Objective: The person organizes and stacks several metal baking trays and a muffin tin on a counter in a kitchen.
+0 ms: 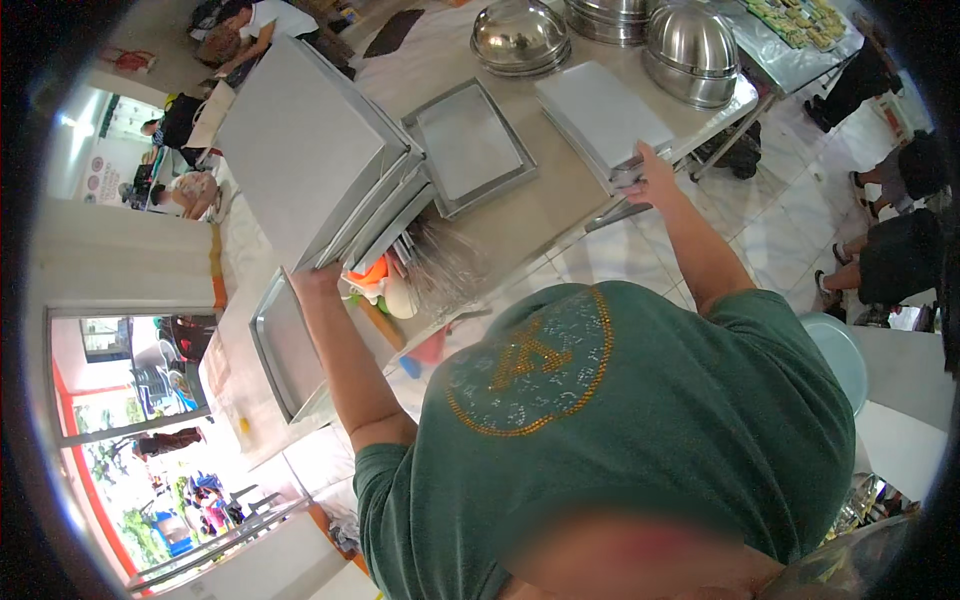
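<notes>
My left hand (316, 279) grips the near lower corner of a tall stack of large, upside-down metal trays (315, 142); its fingertips are partly hidden. With my right hand (651, 176) I hold the near end of a smaller stack of inverted metal pans (604, 112), thumb at the top edge and fingers lower down its side. Between the two stacks a shallow metal tray (472, 142) lies face up on the table (555, 176). Another shallow tray (289, 345) rests beside my left forearm.
Domed metal chafing dishes (521, 37) stand at the table's far side. Clear plastic (450, 259), an orange item (367, 271) and a wooden handle (381, 322) lie by the large stack. A foil-covered table (795, 56) holds food. Several people are nearby, one person (274, 22) at upper left.
</notes>
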### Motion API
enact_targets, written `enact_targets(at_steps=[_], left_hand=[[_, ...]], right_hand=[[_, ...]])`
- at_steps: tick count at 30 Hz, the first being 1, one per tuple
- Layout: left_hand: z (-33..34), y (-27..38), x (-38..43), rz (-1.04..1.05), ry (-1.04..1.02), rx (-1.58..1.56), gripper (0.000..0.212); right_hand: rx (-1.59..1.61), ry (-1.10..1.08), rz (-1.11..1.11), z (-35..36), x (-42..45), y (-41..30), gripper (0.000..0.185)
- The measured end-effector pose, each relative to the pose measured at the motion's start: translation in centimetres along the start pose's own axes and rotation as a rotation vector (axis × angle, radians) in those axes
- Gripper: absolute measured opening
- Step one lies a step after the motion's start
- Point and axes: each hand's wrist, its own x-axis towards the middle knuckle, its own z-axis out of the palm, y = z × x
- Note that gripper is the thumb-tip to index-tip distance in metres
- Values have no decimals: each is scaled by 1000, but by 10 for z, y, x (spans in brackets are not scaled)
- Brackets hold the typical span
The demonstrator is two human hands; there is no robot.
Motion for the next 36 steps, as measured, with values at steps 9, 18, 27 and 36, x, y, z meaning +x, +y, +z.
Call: enact_targets(at_steps=[9,18,27,36], left_hand=[[-17,-2,-1,51,80,27,31],[-19,6,-12,74,181,-32,28],[-21,18,-22,72,351,6,28],[-75,36,-33,94,256,80,31]], right_hand=[[277,-142,-131,4,38,-31,72],[-424,444,-774,-8,89,-20,44],[-1495,-473,-1707,200,-3,21,14],[-1606,-491,-1330,217,0,24,16]])
